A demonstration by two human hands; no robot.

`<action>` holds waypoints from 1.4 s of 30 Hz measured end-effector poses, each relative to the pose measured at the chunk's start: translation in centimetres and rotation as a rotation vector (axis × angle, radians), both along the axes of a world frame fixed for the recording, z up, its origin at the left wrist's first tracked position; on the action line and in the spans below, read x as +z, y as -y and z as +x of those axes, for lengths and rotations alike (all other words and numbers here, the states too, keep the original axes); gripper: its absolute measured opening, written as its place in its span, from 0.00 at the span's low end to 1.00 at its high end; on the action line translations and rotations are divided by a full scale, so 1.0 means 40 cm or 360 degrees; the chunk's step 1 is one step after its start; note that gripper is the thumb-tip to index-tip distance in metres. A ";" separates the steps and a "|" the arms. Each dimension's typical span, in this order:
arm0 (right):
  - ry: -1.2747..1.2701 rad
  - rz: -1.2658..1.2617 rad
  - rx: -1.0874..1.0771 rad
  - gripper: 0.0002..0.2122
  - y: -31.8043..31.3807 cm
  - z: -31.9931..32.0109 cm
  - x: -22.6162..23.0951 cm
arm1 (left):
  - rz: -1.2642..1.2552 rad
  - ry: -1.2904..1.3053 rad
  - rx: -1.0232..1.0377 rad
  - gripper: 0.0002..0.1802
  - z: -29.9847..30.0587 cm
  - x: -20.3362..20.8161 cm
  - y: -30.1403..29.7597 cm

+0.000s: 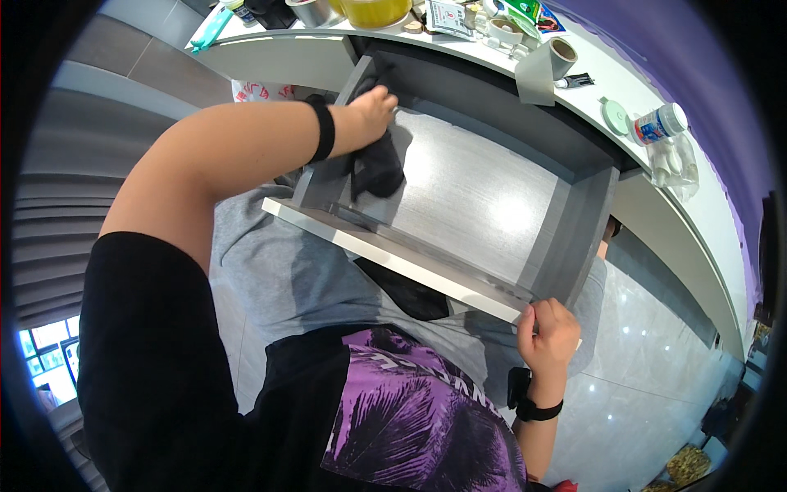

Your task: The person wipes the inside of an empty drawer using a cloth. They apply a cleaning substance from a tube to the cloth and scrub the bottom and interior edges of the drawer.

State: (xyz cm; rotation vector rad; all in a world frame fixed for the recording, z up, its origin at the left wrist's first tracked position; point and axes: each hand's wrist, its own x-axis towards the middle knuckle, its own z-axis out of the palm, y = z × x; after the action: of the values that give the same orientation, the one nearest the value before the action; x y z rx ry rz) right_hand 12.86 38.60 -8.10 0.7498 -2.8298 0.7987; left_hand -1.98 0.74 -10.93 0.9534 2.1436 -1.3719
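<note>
A pulled-out drawer (484, 184) with grey sides and a pale wood-grain bottom sits over my lap. My left hand (370, 117) is closed on a black cloth (379, 170) at the drawer's left inner wall. Part of the cloth hangs below the hand onto the drawer bottom, and some shows above it along the wall. My right hand (549, 332) grips the right end of the white drawer front (393, 256), thumb on the near side; its other fingers curl over the top edge.
The white desktop (602, 90) curves behind the drawer. On it are a yellow container (375, 11), a grey roll (548, 70), a round green lid (615, 116), a white-capped bottle (658, 124) and a clear bag (674, 166). A grey curtain (74, 217) hangs at left.
</note>
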 end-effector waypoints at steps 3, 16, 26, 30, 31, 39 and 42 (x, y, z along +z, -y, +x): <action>-0.0001 0.0010 -0.0015 0.08 0.002 0.001 0.002 | -0.0055 -0.0232 -0.0096 0.15 -0.071 -0.012 0.015; 0.0053 0.0014 -0.0033 0.08 0.002 0.003 0.002 | -0.0095 0.0026 0.0237 0.19 -0.084 -0.071 -0.012; 0.0031 -0.0004 -0.0034 0.08 -0.003 0.003 0.002 | -0.0094 0.0470 0.0693 0.26 -0.003 -0.091 -0.069; -0.0010 -0.0029 -0.0021 0.08 -0.003 -0.001 0.005 | -0.0091 0.1284 0.1169 0.30 0.033 -0.048 -0.102; -0.0013 -0.0026 -0.0013 0.08 -0.003 -0.002 0.007 | -0.0054 0.1375 0.1147 0.30 0.050 -0.063 -0.086; 0.0237 -0.0038 0.0086 0.06 -0.012 -0.015 0.035 | 0.1242 0.1384 0.1613 0.22 0.046 0.141 -0.070; 0.0418 -0.0056 0.0136 0.06 -0.024 -0.023 0.060 | 0.1973 0.1615 0.1607 0.19 0.085 0.206 -0.066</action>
State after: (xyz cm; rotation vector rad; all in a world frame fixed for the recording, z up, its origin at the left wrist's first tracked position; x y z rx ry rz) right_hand 11.92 39.56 -5.70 0.8211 -3.0187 1.0279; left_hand 1.42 3.36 -2.67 0.4687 1.8698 0.8784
